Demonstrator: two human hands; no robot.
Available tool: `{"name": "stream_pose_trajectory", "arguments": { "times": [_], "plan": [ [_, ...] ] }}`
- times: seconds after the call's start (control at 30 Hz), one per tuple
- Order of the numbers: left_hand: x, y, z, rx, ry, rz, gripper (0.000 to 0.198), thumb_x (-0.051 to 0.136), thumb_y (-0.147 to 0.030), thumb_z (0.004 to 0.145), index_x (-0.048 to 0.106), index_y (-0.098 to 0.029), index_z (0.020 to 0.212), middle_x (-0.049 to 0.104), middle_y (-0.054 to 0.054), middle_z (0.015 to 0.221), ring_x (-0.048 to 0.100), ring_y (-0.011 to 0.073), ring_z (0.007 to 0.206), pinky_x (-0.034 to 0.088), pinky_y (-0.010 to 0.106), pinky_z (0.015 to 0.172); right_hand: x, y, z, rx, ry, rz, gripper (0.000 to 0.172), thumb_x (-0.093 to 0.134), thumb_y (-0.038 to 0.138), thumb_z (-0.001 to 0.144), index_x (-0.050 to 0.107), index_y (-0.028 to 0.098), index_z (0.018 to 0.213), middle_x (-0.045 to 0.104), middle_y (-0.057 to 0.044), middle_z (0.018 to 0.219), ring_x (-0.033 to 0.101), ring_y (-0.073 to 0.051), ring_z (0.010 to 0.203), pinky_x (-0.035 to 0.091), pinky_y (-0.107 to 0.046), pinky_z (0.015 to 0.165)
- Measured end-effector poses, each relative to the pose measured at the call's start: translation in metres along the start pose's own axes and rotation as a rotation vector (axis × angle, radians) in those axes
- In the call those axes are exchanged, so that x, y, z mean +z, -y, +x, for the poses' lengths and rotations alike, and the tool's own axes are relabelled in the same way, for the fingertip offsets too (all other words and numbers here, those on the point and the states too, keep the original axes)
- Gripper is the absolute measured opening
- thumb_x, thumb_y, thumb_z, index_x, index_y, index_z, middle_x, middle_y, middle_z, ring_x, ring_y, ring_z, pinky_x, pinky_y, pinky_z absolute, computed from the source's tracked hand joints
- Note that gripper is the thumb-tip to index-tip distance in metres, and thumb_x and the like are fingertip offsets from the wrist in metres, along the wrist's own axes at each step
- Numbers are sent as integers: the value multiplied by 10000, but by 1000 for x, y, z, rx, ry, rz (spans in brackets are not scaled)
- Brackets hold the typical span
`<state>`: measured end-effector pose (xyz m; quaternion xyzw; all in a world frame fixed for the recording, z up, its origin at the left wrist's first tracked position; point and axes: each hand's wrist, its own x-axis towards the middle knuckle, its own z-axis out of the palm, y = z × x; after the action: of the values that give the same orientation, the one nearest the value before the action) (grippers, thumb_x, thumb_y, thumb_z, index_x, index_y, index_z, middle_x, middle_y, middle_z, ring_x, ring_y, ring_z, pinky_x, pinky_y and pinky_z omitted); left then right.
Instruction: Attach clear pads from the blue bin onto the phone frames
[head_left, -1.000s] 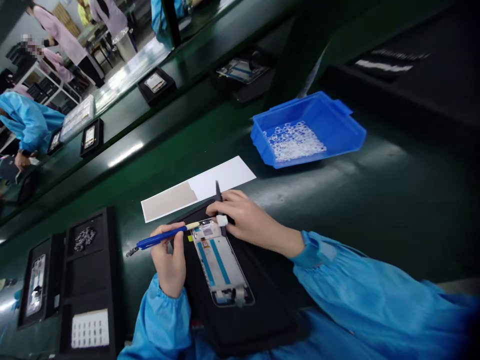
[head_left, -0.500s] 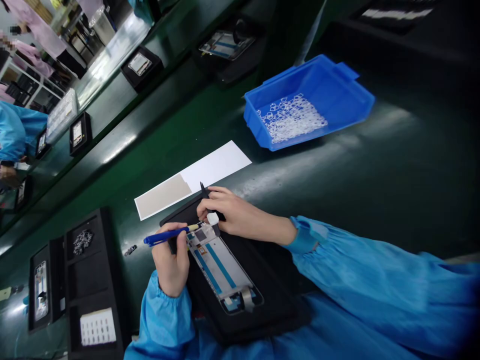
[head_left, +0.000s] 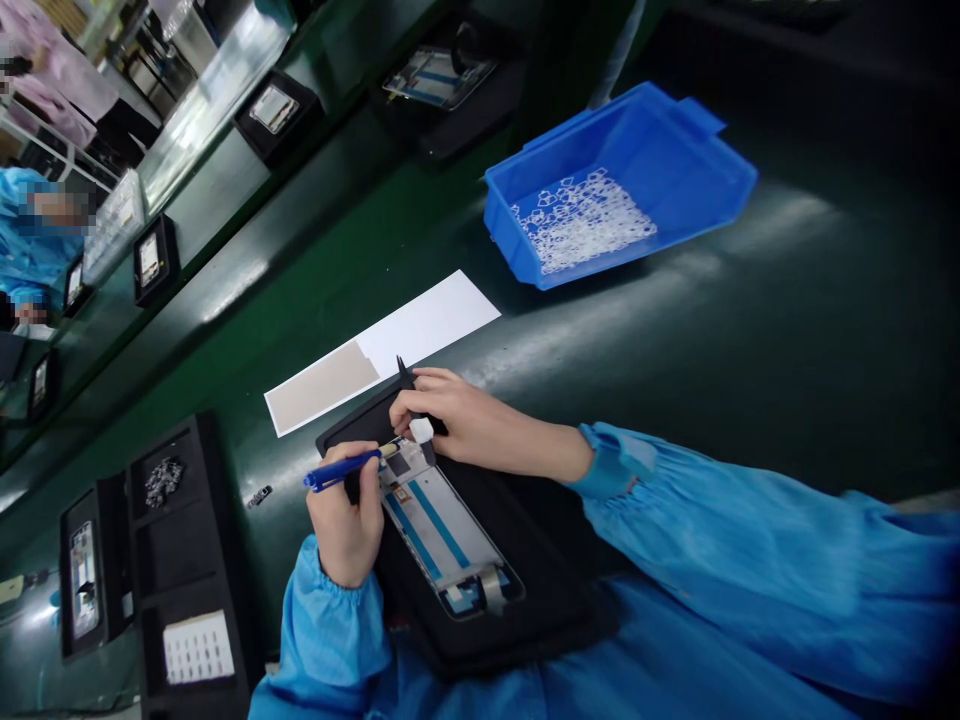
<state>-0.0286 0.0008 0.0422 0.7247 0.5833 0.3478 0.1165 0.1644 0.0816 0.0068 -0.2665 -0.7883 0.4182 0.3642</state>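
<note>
My left hand (head_left: 346,530) grips a blue pen-like tool (head_left: 337,473), whose cream-coloured end reaches the upper end of an opened phone body (head_left: 448,530). Blue strips run along the phone's silver inside, and a flat cable lies at its near end. Beneath it is a black padded holder (head_left: 517,540). My right hand (head_left: 469,418) is closed around black tweezers (head_left: 403,373), their points turned away from the phone. Its fingertips are at the phone's upper edge, partly hidden. Beside them a small white square piece (head_left: 422,430) stands out over the phone.
A blue bin (head_left: 675,170) of white frame-shaped pieces lies at the back right. White card (head_left: 435,320) rests beyond the holder. To the left are a black compartment tray (head_left: 176,555), another phone body (head_left: 84,575) and a small dark part (head_left: 259,497). A co-worker's blue sleeve (head_left: 37,250) shows far left.
The blue tool has shifted slightly right along the phone's upper end and its back end sits lower. My right hand keeps the tweezers. The whole view has moved a little.
</note>
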Motion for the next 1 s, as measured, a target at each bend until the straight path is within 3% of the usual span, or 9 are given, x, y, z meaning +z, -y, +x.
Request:
{"name": "stream_pose_trajectory", "arguments": {
  "times": [0.23, 1.0],
  "plan": [
    [1, 0, 2, 26, -10, 29, 78, 537, -207, 982, 602, -185, 1018, 690, 50, 932, 681, 157, 869, 551, 264, 766, -2, 4, 1, 34, 7, -12, 349, 430, -47, 678, 520, 203, 906, 582, 8, 864, 543, -208, 840, 308, -459, 1067],
    [3, -14, 11, 222, 51, 137, 70, 506, -174, 999, 567, -165, 1033, 680, 54, 904, 673, 139, 839, 537, 221, 750, 4, -2, -1, -25, -17, -48, 328, 420, -37, 713, 513, 202, 917, 574, 7, 821, 527, -206, 772, 324, -470, 1051]
  ]
}}
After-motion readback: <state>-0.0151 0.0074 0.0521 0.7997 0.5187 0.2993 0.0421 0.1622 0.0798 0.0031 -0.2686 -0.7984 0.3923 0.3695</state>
